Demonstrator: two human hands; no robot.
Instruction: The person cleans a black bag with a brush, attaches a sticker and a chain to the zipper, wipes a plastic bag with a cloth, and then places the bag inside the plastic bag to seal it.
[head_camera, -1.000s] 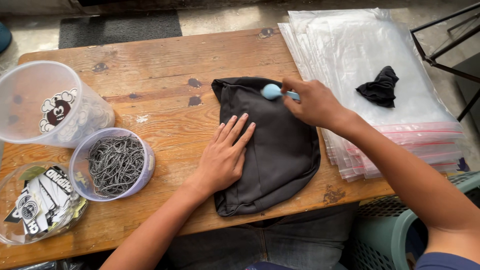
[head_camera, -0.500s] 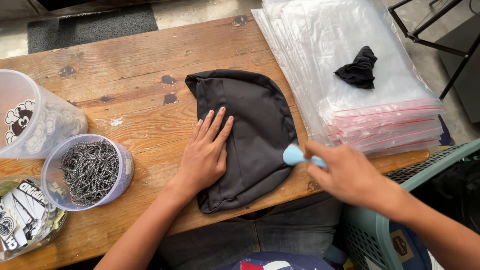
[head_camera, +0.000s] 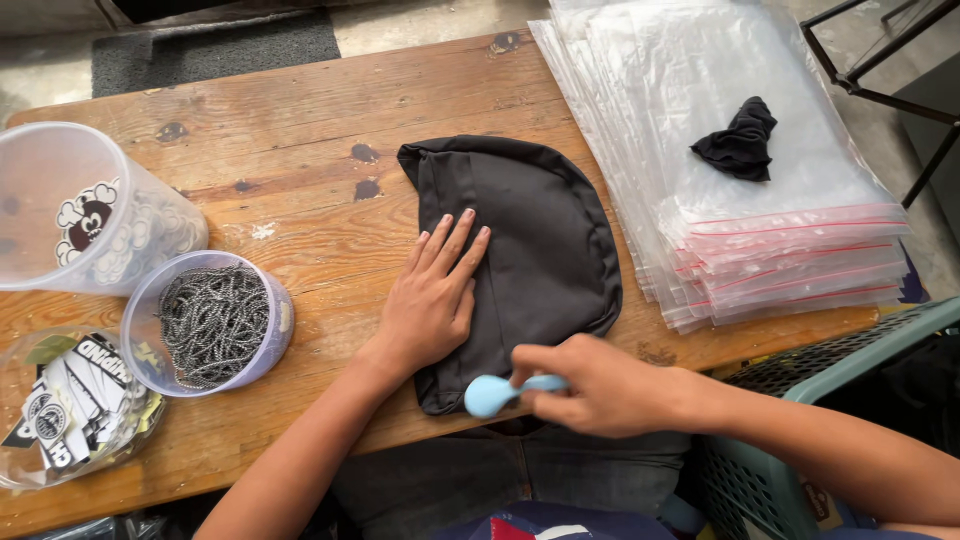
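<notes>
The left hand lies flat, fingers spread, pinning the black cloth to the counter. At its five o'clock, the right hand keeps a closed grip on a light-blue tool at the cloth's near edge.

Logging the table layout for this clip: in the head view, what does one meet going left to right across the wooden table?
Clear plastic tub with cartoon sticker → purple-tinted tub of metal ball chains → left hand flat on dark grey folded fabric → stack of clear zip bags with a black crumpled cloth on top.
</notes>
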